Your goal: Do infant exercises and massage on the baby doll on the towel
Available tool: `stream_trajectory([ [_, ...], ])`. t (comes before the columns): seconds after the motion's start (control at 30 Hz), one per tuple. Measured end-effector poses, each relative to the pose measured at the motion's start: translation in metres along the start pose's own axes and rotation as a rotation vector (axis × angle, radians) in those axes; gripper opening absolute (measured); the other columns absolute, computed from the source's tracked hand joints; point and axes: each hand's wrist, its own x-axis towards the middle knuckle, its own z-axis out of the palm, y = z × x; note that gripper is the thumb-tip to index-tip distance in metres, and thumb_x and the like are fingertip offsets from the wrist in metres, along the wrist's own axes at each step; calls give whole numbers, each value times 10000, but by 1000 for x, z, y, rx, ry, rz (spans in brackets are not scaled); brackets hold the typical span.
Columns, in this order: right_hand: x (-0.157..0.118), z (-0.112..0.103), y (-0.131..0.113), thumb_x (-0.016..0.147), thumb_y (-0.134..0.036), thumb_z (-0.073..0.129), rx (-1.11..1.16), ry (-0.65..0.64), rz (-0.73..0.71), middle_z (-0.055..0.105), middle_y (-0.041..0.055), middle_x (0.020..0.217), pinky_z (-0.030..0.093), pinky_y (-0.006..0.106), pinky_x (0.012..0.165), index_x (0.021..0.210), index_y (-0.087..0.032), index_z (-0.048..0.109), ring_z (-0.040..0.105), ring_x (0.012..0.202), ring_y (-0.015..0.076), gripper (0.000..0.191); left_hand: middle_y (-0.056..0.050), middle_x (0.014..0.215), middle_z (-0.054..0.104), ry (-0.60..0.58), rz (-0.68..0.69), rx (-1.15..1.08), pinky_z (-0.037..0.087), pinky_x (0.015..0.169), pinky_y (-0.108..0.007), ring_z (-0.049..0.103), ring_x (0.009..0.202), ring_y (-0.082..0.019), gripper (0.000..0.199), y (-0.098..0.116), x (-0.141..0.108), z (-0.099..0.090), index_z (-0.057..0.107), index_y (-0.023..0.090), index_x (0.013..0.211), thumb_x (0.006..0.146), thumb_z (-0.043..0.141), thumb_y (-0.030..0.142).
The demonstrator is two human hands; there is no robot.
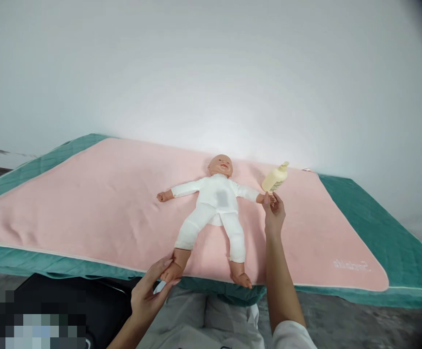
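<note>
A baby doll (205, 191) with a white cloth body lies on its back, arms spread and legs pointing toward me. My left hand (151, 291) is closed around the doll's foot (174, 270) at the left, fingers above and thumb on the near side. My right hand (275, 213) pinches the doll's small hand (260, 198) on the right side. Just beyond my right hand, a pale yellow pump bottle (275, 179) leans to the right. The doll's other foot (240, 275) rests by the near edge, untouched.
A pink mat (98, 194) covers most of a green padded surface (381, 223). A white wall (211, 72) rises behind it. Below the near edge at left is a black object (72, 300), partly hidden by pixelation.
</note>
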Motion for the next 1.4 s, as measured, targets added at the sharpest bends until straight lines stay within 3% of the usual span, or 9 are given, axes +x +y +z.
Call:
stream_trajectory([
  [0.13, -17, 10, -15, 843, -400, 661, -73, -147, -171, 656, 137, 1248, 518, 459, 1002, 1238, -182, 612, 647, 1133, 247, 454, -88, 1239, 689, 45, -53, -88, 574, 981, -426, 672, 1120, -273, 482, 12, 10, 9, 602, 248, 1294, 827, 699, 181],
  [0.23, -34, 19, -24, 897, -329, 605, -219, -321, -386, 672, 110, 1229, 515, 469, 1025, 1181, -216, 658, 633, 1163, 241, 310, -92, 1262, 677, 80, -62, -138, 540, 1020, -459, 634, 1181, -284, 455, 21, 19, 20, 600, 244, 1289, 846, 673, 169],
  [0.33, -48, 28, -27, 945, -249, 532, -329, -482, -575, 682, 76, 1227, 500, 452, 1069, 1194, -256, 661, 608, 1219, 218, 280, -96, 1263, 675, 80, -27, -172, 495, 1058, -506, 611, 1212, -284, 426, 27, 30, 29, 596, 235, 1281, 865, 642, 152],
  [0.53, -62, 35, -17, 970, -190, 485, -413, -552, -687, 660, 68, 1271, 502, 414, 1094, 1244, -257, 649, 586, 1259, 196, 327, -120, 1311, 639, 16, 5, -168, 440, 1093, -550, 561, 1274, -285, 388, 22, 45, 37, 575, 220, 1283, 900, 590, 162],
  [0.73, -67, 38, -8, 967, -163, 479, -433, -557, -734, 658, 69, 1277, 487, 405, 1112, 1260, -254, 647, 582, 1266, 188, 350, -123, 1408, 561, -91, 1, -106, 462, 1084, -488, 513, 1326, -274, 371, 19, 58, 39, 579, 237, 1268, 909, 562, 142],
  [1.0, -68, 39, -8, 975, -190, 477, -458, -611, -679, 657, 64, 1283, 479, 396, 1115, 1254, -264, 652, 579, 1266, 177, 338, -135, 1376, 587, -84, 3, -35, 513, 1030, -425, 554, 1287, -258, 346, 21, 91, 40, 536, 205, 1272, 927, 555, 189],
  [1.4, -63, 31, -11, 946, -229, 544, -316, -570, -513, 656, 57, 1278, 461, 426, 1115, 1233, -280, 658, 586, 1247, 203, 313, -130, 1323, 631, -113, -24, 16, 551, 974, -383, 608, 1222, -247, 315, 15, 84, 39, 566, 187, 1226, 912, 584, 214],
])
